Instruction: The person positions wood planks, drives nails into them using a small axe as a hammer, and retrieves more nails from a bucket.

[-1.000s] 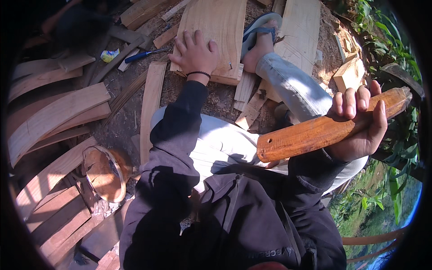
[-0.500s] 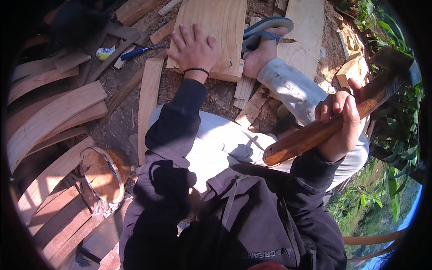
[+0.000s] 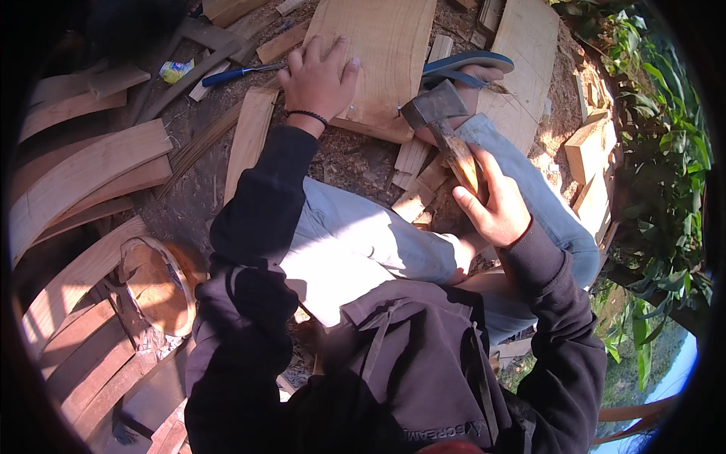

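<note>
On pale grained board (image 3: 384, 66), left grip (image 3: 321, 83) spread flat, right grip (image 3: 501, 209) clasping blocky-headed hammer (image 3: 453, 144), wooden-handled

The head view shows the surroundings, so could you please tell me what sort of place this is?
Probably an outdoor woodworking spot: curved boards lie piled at the left, the right hand holds a metal-headed tool, and leafy green plants grow along the right side.

- Hard sunlight washed your trousers (image 3: 333, 280) nearly white at the lap.
- Dark shadow patches covered your left sleeve (image 3: 249, 280).
- Foliage (image 3: 665, 151) at your right lay in mottled sun and shade.
- Fisheye curvature closed your view in black, murkiest at upper left.
</note>
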Motion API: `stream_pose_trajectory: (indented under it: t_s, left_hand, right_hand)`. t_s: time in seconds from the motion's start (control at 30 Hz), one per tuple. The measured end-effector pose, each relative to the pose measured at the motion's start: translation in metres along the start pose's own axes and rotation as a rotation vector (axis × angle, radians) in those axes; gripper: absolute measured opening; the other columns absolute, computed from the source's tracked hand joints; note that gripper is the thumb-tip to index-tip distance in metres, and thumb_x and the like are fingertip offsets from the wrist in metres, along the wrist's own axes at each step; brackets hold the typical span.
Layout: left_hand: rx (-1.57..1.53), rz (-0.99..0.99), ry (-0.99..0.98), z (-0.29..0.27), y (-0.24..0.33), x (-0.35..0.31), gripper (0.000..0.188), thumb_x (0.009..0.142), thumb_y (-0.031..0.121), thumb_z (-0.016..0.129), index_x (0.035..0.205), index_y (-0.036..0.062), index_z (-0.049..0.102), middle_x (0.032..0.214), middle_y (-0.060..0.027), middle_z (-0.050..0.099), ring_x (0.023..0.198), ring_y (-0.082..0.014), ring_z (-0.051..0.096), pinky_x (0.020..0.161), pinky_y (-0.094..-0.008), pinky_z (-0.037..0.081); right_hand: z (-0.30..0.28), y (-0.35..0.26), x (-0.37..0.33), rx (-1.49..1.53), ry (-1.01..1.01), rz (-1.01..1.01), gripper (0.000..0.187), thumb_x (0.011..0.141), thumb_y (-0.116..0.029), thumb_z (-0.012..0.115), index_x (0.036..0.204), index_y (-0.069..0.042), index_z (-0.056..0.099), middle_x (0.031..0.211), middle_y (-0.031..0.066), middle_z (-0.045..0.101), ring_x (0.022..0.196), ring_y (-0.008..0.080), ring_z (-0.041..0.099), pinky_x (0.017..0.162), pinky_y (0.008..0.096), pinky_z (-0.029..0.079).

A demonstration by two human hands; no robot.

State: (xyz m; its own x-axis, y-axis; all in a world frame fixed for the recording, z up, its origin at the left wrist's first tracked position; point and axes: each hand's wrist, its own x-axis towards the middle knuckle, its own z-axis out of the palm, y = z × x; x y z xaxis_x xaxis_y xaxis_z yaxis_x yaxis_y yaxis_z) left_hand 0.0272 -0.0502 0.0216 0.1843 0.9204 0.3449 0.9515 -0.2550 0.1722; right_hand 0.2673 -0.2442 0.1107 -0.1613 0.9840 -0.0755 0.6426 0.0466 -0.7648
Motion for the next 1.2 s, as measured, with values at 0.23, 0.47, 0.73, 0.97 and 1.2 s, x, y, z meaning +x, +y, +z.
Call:
stream_pose_trajectory:
  t_s: [0.23,0.47,0.73,0.97,1.2]
  left_hand:
    - [0.028,0.010,0.074,0.001,-0.001,-0.006,0.042,0.088,0.040,0.048,0.128,0.0284,0.053,0.132,-0.0078,0.045,0.123,-0.0293,0.036,0.089,-0.0592,0.033]
    - [-0.048,0.049,0.100,-0.002,-0.007,-0.006,0.043,0.089,0.036,0.046,0.131,0.0251,0.049,0.139,-0.0106,0.040,0.130,-0.0305,0.034,0.092,-0.0635,0.032]
    - [-0.095,0.024,-0.032,-0.019,0.000,0.002,0.047,0.086,0.033,0.048,0.128,0.0125,0.053,0.139,-0.0152,0.042,0.134,-0.0303,0.032,0.103,-0.0584,0.027]
    - [-0.017,-0.053,-0.028,-0.026,0.003,-0.004,0.046,0.085,0.033,0.049,0.128,0.0166,0.053,0.140,-0.0120,0.041,0.135,-0.0277,0.030,0.097,-0.0670,0.027]
    - [-0.070,-0.048,0.053,-0.016,0.007,0.003,0.047,0.084,0.032,0.050,0.128,0.0155,0.053,0.141,-0.0111,0.040,0.133,-0.0269,0.033,0.093,-0.0667,0.030]
  right_hand:
    - [-0.014,-0.014,0.029,-0.290,-0.142,-0.131,0.065,0.085,-0.020,0.063,0.139,-0.002,0.033,0.082,0.0245,0.061,0.075,0.0399,0.063,0.067,0.0369,0.050]
    - [-0.031,-0.056,0.050,-0.229,0.067,-0.307,0.067,0.085,-0.024,0.061,0.136,0.006,0.031,0.092,0.0203,0.058,0.077,0.0306,0.060,0.071,0.0332,0.048]
    - [-0.011,-0.028,0.040,-0.535,-0.246,0.035,0.050,0.079,-0.021,0.070,0.116,0.003,0.047,0.080,0.0219,0.062,0.073,0.0412,0.063,0.064,0.0414,0.052]
    - [-0.043,-0.071,0.057,-0.243,0.230,-0.331,0.044,0.083,-0.018,0.058,0.118,0.007,0.044,0.071,0.0100,0.056,0.060,0.0171,0.053,0.058,0.0269,0.043]
    - [-0.033,-0.042,0.046,-0.491,-0.144,0.021,0.044,0.084,-0.027,0.064,0.110,0.004,0.047,0.065,0.0248,0.060,0.065,0.0422,0.063,0.056,0.0458,0.050]
